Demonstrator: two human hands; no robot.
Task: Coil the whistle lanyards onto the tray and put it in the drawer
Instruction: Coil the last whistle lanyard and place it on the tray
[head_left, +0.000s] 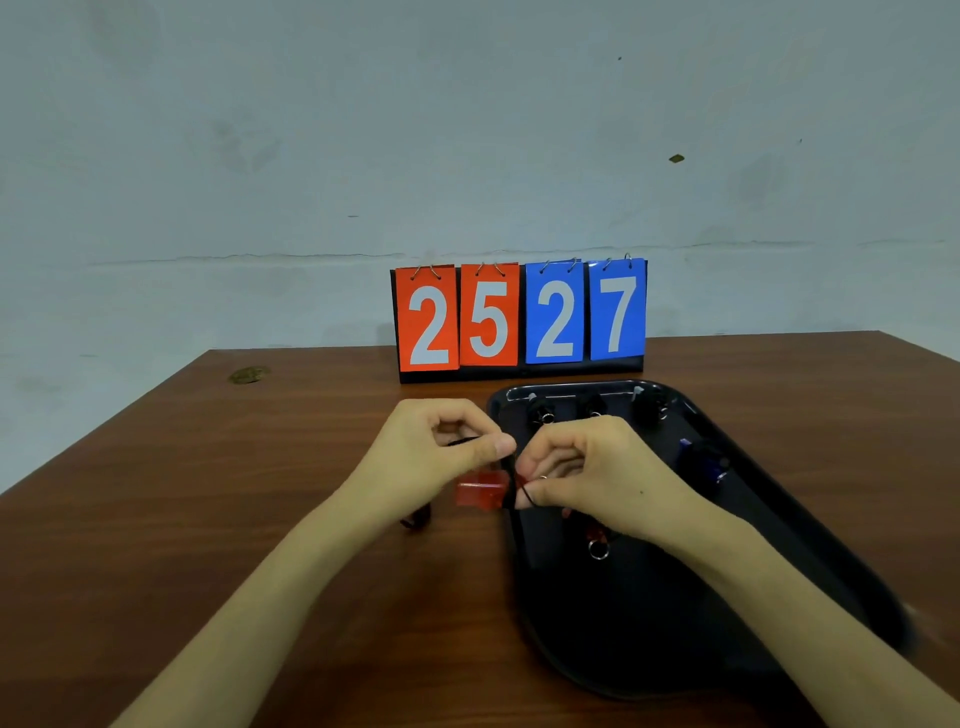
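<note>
Tray (810, 551) right on table (208, 519), scoreboard (519, 317) behind, whistles (540, 410) inside.

surface: brown wooden table (156, 545) | on it: black tray (623, 623) at right; flip scoreboard (519, 317) at far edge

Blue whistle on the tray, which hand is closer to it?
Right. The right hand is just left of the blue whistle, over the tray; the left hand is farther left, off the tray.

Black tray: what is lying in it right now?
On the tray: three dark whistles along the far rim, a blue whistle, and a red whistle partly hidden beneath the right hand.
</note>
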